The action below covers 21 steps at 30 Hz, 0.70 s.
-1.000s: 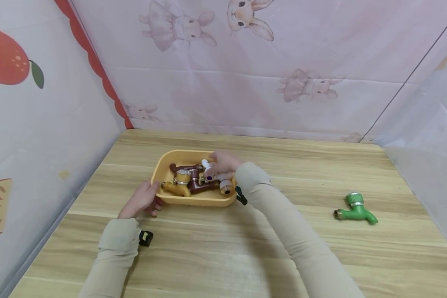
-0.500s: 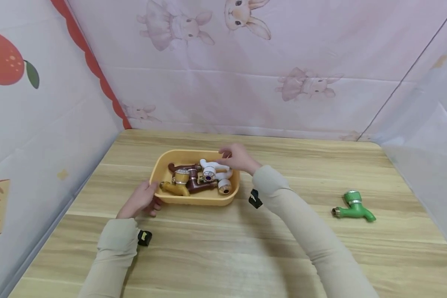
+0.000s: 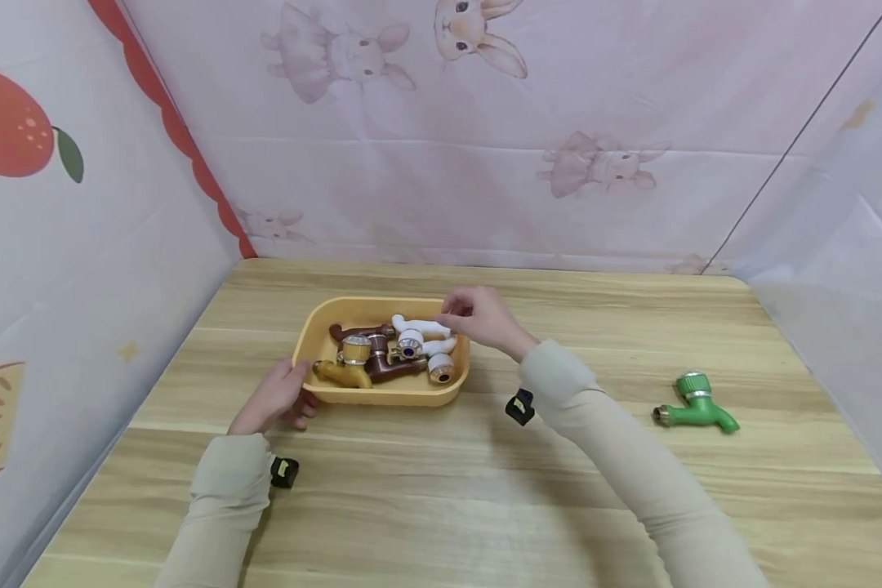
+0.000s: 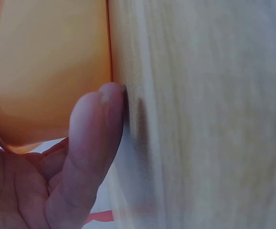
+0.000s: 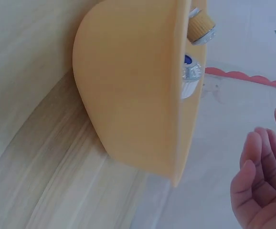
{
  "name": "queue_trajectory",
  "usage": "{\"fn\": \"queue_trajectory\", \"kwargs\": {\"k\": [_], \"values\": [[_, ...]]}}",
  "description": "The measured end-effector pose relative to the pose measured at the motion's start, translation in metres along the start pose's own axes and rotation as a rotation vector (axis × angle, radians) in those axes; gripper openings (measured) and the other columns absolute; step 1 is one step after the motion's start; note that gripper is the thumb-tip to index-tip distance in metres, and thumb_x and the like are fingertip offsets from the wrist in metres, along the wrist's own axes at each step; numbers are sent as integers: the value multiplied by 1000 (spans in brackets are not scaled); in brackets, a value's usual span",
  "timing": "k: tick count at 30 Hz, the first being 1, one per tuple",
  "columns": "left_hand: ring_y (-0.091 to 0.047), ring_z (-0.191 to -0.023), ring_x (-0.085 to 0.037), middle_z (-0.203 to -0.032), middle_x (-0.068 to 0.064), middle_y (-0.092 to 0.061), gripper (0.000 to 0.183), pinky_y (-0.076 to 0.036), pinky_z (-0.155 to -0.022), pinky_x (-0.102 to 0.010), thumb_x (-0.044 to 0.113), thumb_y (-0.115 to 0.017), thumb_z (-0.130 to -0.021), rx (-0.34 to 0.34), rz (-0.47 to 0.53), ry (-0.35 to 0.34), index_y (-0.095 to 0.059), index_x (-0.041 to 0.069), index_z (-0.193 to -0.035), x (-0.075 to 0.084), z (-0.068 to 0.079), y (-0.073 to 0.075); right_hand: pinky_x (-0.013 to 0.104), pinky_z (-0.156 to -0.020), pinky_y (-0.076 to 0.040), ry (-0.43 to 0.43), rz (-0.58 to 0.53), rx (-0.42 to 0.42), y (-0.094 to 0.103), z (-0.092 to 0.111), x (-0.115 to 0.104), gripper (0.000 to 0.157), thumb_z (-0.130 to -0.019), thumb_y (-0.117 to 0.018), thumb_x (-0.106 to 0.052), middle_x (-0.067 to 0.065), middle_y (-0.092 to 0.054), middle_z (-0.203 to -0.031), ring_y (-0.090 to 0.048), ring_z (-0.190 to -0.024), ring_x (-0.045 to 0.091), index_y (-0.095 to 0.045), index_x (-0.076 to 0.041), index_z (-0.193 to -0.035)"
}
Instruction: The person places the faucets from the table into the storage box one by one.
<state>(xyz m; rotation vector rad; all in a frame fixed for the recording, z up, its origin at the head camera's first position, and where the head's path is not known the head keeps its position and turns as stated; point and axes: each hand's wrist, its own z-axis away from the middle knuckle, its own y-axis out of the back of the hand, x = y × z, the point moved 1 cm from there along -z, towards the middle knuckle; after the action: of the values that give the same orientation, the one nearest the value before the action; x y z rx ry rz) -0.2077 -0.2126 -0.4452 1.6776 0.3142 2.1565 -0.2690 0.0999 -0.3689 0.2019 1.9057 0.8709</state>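
A yellow plastic tray (image 3: 382,398) stands on the wooden table. My left hand (image 3: 273,398) holds its left end, thumb at the rim and fingers at the outer wall. In the left wrist view, that hand's fingers (image 4: 92,138) lie by the tray (image 4: 52,71). Inside are a yellow tap (image 3: 349,373), two brown taps (image 3: 397,369) and two white taps (image 3: 439,369), partly overlapping. My right hand (image 3: 488,318) hovers at the tray's back right corner, fingers loosely curled. The right wrist view shows this hand (image 5: 264,176) apart from the tray (image 5: 133,90), holding nothing.
A green tap (image 3: 697,404) lies alone on the table (image 3: 426,490), well to the right of the tray. Printed cloth walls (image 3: 485,204) border the table at the back and on both sides.
My right hand has drawn back from the white taps to the right, leaving them in the tray. My left hand stays at the tray's left end.
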Motion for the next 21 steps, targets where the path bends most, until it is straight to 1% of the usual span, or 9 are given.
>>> {"fn": "queue_trajectory", "kwargs": {"k": [6, 10, 12, 18, 21], "values": [[-57, -58, -21, -77, -19, -55, 44, -55, -49, -39, 27, -19, -100, -8, -7, -3, -28, -11, -121, 2, 2, 1, 22, -51, -44, 48, -17, 32, 5, 11, 0, 8, -83, -65, -10, 2, -61, -69, -52, -59, 12, -63, -4, -80], [-57, -59, -21, -78, -19, -55, 44, -55, -49, -38, 27, -19, -100, -7, -13, -2, -28, -11, -120, 3, 2, 1, 21, -51, -44, 72, -23, 50, 7, 17, 0, 7, -82, -65, -8, 2, -61, -68, -51, -58, 12, -64, -3, -79], [-57, -59, -22, -78, -19, -55, 43, -55, -50, -39, 27, -20, -100, -5, -8, 2, -29, -11, -119, 3, 2, 1, 22, -50, -44, 71, -19, 57, 9, 21, 0, 6, -82, -65, -9, 2, -60, -68, -52, -57, 12, -64, -3, -80], [-57, -59, -22, -78, -19, -54, 42, -55, -50, -39, 26, -20, -100, -3, 1, 5, -30, -10, -119, 2, 1, 0, 24, -50, -46, 24, -24, 56, 12, 32, 3, 7, -83, -65, -11, 1, -60, -70, -53, -59, 14, -64, -4, -82], [-57, -58, -22, -77, -19, -54, 42, -55, -50, -39, 26, -20, -100, 1, 0, -6, -29, -10, -120, -2, -2, -1, 24, -51, -47, 22, -28, 68, 9, 38, 8, 6, -83, -65, -10, 1, -60, -70, -53, -59, 14, -63, -4, -83]]}}
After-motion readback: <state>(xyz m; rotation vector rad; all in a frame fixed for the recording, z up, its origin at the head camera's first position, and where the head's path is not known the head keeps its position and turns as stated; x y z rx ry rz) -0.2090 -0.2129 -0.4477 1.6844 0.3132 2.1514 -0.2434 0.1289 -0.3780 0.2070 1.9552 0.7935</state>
